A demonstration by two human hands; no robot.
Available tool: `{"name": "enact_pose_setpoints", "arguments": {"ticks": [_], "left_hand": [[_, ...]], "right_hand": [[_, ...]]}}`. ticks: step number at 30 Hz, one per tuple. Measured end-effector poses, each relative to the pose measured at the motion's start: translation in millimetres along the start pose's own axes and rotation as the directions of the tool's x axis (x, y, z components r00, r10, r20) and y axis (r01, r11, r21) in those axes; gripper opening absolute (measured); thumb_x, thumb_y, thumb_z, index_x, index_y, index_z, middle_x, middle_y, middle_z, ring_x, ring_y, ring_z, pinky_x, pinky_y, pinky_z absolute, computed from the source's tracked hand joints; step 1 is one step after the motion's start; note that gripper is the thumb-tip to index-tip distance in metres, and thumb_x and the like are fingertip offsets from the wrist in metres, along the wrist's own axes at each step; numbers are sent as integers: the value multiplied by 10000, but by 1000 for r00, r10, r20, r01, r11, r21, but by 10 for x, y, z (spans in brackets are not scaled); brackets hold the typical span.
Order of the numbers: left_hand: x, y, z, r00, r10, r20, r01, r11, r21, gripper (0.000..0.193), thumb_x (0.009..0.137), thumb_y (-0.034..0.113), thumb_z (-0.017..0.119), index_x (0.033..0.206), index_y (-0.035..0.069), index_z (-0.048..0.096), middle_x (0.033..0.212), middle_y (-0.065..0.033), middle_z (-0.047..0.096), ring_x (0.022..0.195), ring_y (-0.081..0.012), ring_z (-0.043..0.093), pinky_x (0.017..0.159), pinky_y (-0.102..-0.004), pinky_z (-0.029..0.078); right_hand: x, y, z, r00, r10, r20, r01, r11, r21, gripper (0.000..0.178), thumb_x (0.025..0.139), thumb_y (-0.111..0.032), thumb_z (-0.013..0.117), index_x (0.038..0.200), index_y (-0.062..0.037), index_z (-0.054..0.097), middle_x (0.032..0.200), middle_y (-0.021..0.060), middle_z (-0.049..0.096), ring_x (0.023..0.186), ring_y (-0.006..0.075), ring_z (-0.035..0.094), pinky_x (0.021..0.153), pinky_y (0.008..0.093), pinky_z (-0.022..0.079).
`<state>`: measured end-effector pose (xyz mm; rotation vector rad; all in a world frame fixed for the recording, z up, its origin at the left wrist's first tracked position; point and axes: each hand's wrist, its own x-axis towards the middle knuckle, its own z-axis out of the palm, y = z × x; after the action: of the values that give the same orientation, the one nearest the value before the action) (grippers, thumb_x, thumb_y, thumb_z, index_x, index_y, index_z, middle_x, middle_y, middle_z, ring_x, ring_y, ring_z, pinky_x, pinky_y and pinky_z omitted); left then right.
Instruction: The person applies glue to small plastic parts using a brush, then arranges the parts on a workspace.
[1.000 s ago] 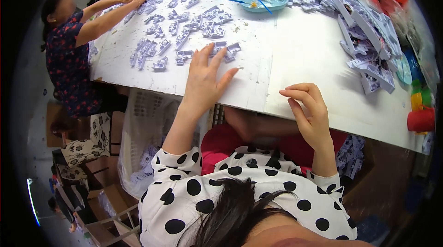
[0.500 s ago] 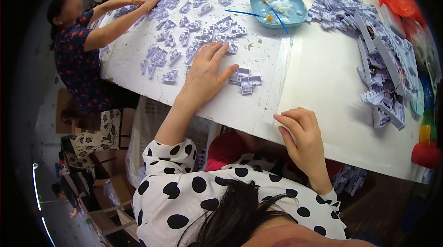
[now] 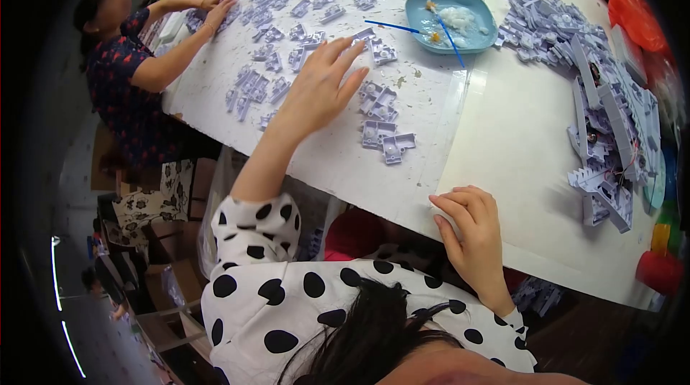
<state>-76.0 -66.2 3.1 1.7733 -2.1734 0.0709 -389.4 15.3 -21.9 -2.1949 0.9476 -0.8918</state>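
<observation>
- Left hand (image 3: 320,90), fingers spread and grasping nothing, reaches over lilac parts (image 3: 384,142) at twelve o'clock.
- Right hand (image 3: 471,230), loosely curled and empty, rests on surface (image 3: 503,140) edge.
- Pile (image 3: 604,112) at two o'clock looks unsorted.

left hand (image 3: 320,90) touching lilac parts (image 3: 384,142)

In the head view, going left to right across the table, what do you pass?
Co-worker's hands → scattered lilac plastic parts → the person's left hand, flat on the table → small cluster of lilac parts → blue dish → right hand at the table's near edge → big heap of lilac parts → red cylinder.
</observation>
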Motion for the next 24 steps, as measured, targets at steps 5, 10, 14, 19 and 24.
{"name": "enact_pose_setpoints", "arguments": {"ticks": [5, 10, 14, 19, 24], "left_hand": [[257, -208, 169, 998, 68, 18, -70, 990, 119, 502, 1014, 371, 469, 1382, 31, 509, 1399, -238, 491, 1300, -375, 463, 1158, -447, 302], [95, 7, 205, 974, 194, 114, -198, 980, 19, 515, 1018, 383, 452, 1380, 21, 508, 1393, -228, 500, 1287, -373, 478, 1166, -458, 292], [216, -210, -1, 980, 144, 136, -140, 989, -44, 487, 1018, 343, 442, 1404, 51, 498, 1408, -216, 498, 1314, -374, 452, 1162, -454, 300], [822, -1037, 220, 995, -54, 80, 49, 996, 72, 500, 1025, 332, 380, 1444, 68, 452, 1473, -218, 432, 1379, -381, 387, 1161, -458, 298], [1215, -1353, 686, 968, 56, 247, -135, 938, 318, 397, 1044, 213, 361, 1378, 52, 503, 1556, -198, 316, 1416, -421, 321, 1166, -434, 312]], "right_hand": [[-10, -10, -6, 1000, 17, -18, -17, 1000, 9, 277, 808, -25, 702, 1082, -66, 681, 1032, 77, 624, 1051, 311, 559, 901, 414, 459], [-26, 19, 18, 998, 57, -17, -57, 998, -4, 274, 811, -24, 701, 1081, -63, 680, 1030, 75, 629, 1051, 312, 562, 888, 409, 458], [-13, -19, 21, 999, 30, -10, -30, 1000, -9, 276, 810, -23, 703, 1082, -65, 682, 1022, 75, 630, 1051, 308, 563, 885, 404, 460], [-9, -26, 26, 998, 52, -47, -52, 999, -15, 266, 808, -14, 702, 1070, -59, 685, 1005, 85, 629, 1040, 306, 568, 881, 395, 466], [-1, -74, 52, 995, 78, -58, -78, 997, -1, 254, 809, -11, 700, 1060, -52, 687, 999, 99, 626, 1026, 308, 573, 869, 396, 473]]}}
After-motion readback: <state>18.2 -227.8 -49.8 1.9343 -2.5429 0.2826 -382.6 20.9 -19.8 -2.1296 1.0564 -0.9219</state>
